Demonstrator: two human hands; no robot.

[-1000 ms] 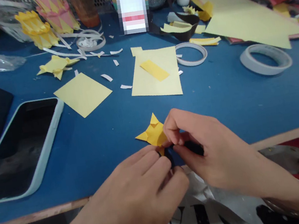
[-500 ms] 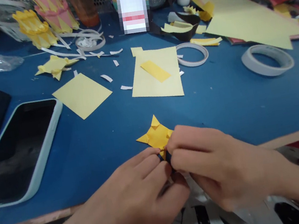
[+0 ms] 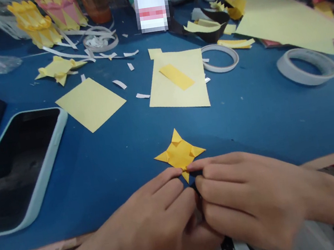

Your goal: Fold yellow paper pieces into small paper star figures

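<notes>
A folded yellow paper star (image 3: pixel 180 153) with pointed tips lies on the blue table near its front edge. My left hand (image 3: pixel 154 213) comes in from the lower left, its index fingertip on the fold at the star's near tip. From the right, my right hand (image 3: pixel 251 192) presses its index fingertip on the same fold, the other fingers curled. Both hands are closed, their tips almost meeting at that point. The thumbs are mostly hidden under the fingers. The near tip shows between the two index fingers.
A phone (image 3: pixel 21 170) lies at the left beside a pale yellow paper square (image 3: pixel 91 104). Behind the star are a larger yellow sheet (image 3: pixel 182 98), rolls of tape (image 3: pixel 306 66), and white paper scraps. A light yellow folded star (image 3: pixel 58 70) sits farther back, left.
My right hand has drawn back toward me and lower, uncovering the star's right tip. Its index finger is now stretched to the near fold. The view has shifted slightly.
</notes>
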